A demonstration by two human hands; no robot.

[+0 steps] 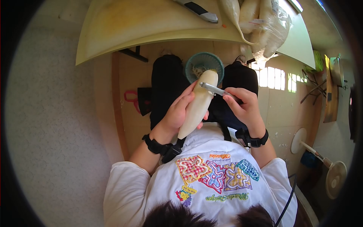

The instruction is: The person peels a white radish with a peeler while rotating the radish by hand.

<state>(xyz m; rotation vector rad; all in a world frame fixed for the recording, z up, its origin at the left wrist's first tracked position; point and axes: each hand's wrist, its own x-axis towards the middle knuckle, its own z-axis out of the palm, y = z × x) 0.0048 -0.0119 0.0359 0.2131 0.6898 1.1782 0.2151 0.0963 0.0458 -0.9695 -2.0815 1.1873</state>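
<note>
A long white radish (pixel 197 106) is held slanting over my lap, its thick end at the rim of a teal basket (pixel 204 56) that has pale peelings in it. My left hand (pixel 181 109) is wrapped round the radish from the left and below. In my right hand (pixel 244 104) is a peeler (pixel 214 89) with a silver head and a dark handle. The peeler's head lies against the radish near its thick end, and a small bit of peel shows beside it.
Beyond my knees stands a table (pixel 124 22) bearing a knife (pixel 200 11), a loose radish (pixel 231 13) and a plastic bag of radishes (pixel 264 30). A pink-handled dark object (pixel 143 100) is on the floor at left. A white fan (pixel 335 179) stands at right.
</note>
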